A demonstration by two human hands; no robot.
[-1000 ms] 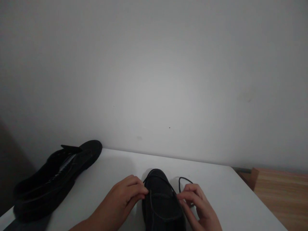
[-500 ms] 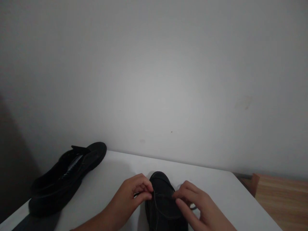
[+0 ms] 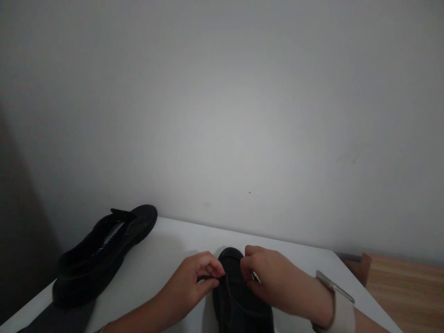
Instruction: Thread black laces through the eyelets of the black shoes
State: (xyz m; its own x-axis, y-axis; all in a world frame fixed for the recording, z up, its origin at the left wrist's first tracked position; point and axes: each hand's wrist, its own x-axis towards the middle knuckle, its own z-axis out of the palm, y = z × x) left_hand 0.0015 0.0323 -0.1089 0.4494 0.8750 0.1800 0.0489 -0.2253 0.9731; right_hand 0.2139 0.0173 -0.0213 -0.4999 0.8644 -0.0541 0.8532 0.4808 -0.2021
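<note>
A black shoe (image 3: 239, 305) stands on the white table (image 3: 166, 249) just in front of me, its toe pointing at the wall. My left hand (image 3: 192, 284) is closed in a pinch on a thin black lace at the shoe's left side. My right hand (image 3: 277, 282), a watch on its wrist, curls over the toe from the right with its fingers closed on the lace. The lace itself is mostly hidden by my fingers.
A second black shoe (image 3: 104, 252) lies on its side at the table's far left edge. A bare grey wall (image 3: 222, 115) rises right behind the table. A wooden surface (image 3: 402, 286) sits lower to the right.
My right hand has moved left and up over the shoe's toe, covering the lace loop that lay to the right. My left hand stays pinched at the shoe's left side. The view has shifted slightly.
</note>
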